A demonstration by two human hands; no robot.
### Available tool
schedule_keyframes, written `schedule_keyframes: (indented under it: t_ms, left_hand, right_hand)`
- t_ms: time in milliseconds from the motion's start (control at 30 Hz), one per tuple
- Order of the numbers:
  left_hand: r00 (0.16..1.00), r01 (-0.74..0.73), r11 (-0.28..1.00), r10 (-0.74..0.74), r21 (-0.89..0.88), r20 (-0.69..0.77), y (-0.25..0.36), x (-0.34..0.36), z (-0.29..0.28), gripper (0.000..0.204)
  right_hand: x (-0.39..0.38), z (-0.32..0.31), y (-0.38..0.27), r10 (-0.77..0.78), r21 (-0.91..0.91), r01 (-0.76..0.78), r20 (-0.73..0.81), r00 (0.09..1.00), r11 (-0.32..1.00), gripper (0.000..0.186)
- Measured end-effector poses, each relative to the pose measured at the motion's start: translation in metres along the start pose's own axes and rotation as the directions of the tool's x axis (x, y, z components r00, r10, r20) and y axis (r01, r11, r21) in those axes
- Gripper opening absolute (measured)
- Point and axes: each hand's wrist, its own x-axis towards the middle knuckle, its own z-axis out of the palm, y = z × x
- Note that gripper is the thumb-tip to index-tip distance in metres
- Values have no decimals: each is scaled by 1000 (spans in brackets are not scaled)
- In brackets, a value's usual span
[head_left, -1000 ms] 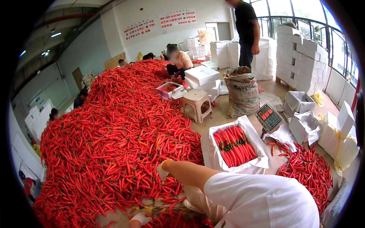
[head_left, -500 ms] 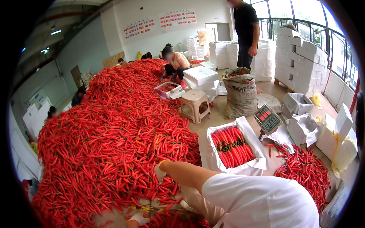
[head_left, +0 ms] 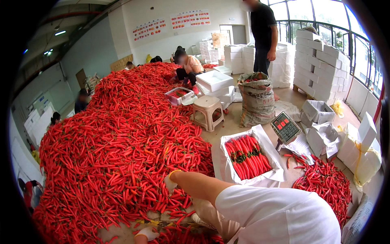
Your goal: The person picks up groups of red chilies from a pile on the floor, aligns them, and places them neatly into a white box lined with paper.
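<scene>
A large heap of red chili peppers [head_left: 122,146] spreads over the floor on the left. From the lower right my right arm, in a white sleeve, reaches across to the heap's near edge. There my right hand [head_left: 170,183], in a white glove with a yellow cuff, points down against the peppers; its fingers cannot be made out. My left hand [head_left: 147,234], also in a white glove, is low at the lower edge beside some loose peppers [head_left: 183,236]. Its fingers are mostly hidden. Right of the heap, a white-lined box [head_left: 248,156] holds peppers laid in neat rows.
A digital scale display [head_left: 285,127] stands behind the box, with a smaller pepper pile [head_left: 325,183] to its right. Beyond are a plastic stool [head_left: 208,112], a full woven sack [head_left: 256,99] and stacked white boxes [head_left: 321,65]. A person in black [head_left: 263,36] stands; others crouch around the heap.
My left hand has shifted slightly up at the lower edge. My right hand stays nearly in place. At the far left rim, a crouching person has come further into view.
</scene>
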Motion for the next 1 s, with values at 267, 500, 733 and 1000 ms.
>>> schedule_keyframes:
  t_ms: [267, 500, 733, 1000]
  left_hand:
    - [999, 23, 1000, -23, 7, -37, -21, 26, 0, 71]
    - [995, -65, 995, 70, 69, -73, -6, 24, 1, 63]
    - [989, -67, 992, 81, 110, -128, 8, -10, -7, 46]
    - [932, -151, 987, 160, 52, -325, 18, -33, 23, 33]
  right_hand:
    - [-2, -2, -8, -8, 71, 11, -35, 999, 997, 68]
    - [8, 7, -3, 14, 80, -9, -64, 998, 997, 62]
    - [-1, 5, -4, -2, 87, 11, -101, 995, 996, 56]
    - [6, 12, 7, 3, 114, 10, -114, 993, 993, 49]
